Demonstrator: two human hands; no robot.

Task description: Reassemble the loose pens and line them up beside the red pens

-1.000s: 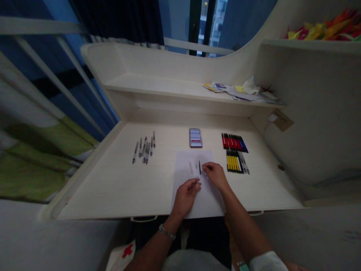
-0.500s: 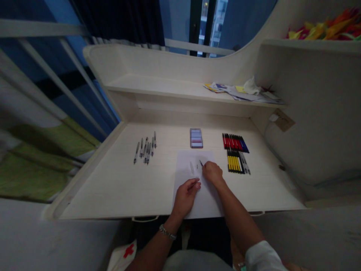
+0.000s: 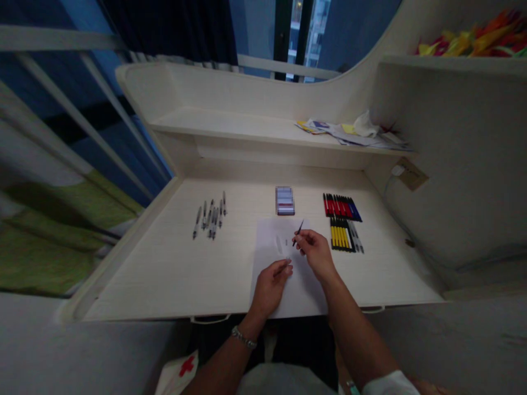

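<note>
A sheet of white paper [image 3: 267, 296] lies at the front middle of the desk. Over its right part, my right hand [image 3: 316, 251] pinches a thin dark pen refill [image 3: 300, 226], its pointed end tilted up and away. My left hand [image 3: 272, 284] rests lower on the sheet, thumb and fingers pinched together; any small piece between them is too small to name. Just beyond the left fingertips lie a clear pen barrel [image 3: 279, 244] and a tiny dark pen part [image 3: 286, 242], both on the paper.
A phone [image 3: 285, 201] lies behind the paper. Several clear pens [image 3: 213, 219] are spread at the left. Rows of red and blue pens [image 3: 341, 207] and yellow pens [image 3: 340, 236] stand to the right, with grey pens [image 3: 356, 237] beside them. A shelf [image 3: 230, 123] spans the back.
My right hand has turned and lifted slightly, so the refill now points up and away to the right with more of it showing. My left hand has stayed almost still.
</note>
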